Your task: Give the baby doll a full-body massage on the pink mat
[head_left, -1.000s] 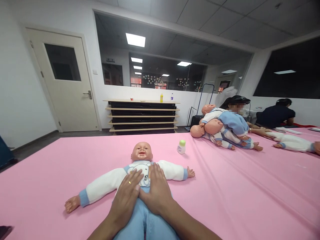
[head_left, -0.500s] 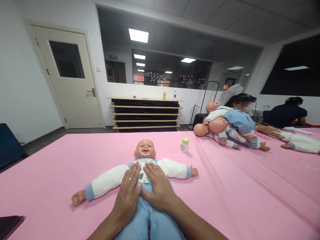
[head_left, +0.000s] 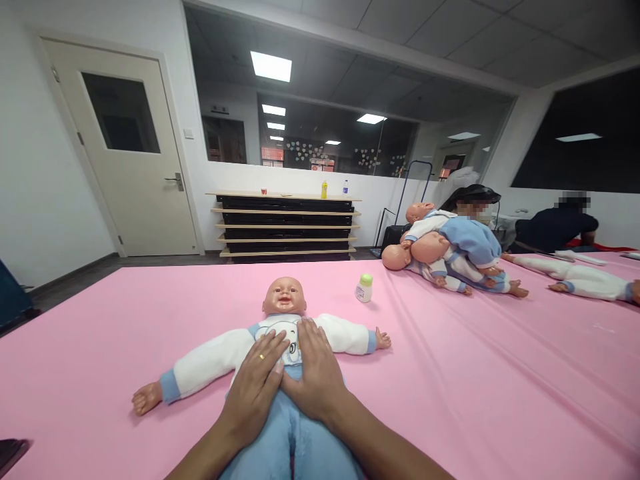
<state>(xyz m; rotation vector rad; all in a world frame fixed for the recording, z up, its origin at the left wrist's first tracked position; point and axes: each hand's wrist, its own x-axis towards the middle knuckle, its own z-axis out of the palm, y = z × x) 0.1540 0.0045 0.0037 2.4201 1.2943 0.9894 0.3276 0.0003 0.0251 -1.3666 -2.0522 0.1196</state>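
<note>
A baby doll (head_left: pixel 285 297) in a white top with blue cuffs and blue trousers lies face up on the pink-covered table (head_left: pixel 440 387), its arms spread wide. My left hand (head_left: pixel 257 381), with a ring on one finger, rests flat on the doll's belly and chest. Beside it my right hand (head_left: pixel 318 370) lies flat on the other side of the front, fingers stretched towards the doll's shoulder. Between the hands part of a printed animal face shows on the top. Neither hand grips anything. Past the doll's outstretched arm stands a small white bottle with a green cap (head_left: pixel 365 288).
Several dolls (head_left: pixel 445 247) are heaped at the table's far right, in front of a person in a dark cap. Another doll (head_left: pixel 585 277) lies beyond them. A dark object (head_left: pixel 13 453) sits at the left edge. Stacked boards (head_left: pixel 285 227) stand behind the table.
My left hand's fingers have slid and angled across the doll's chest towards the right, and my right hand's fingers have drawn together and straightened. The whole view has shifted slightly.
</note>
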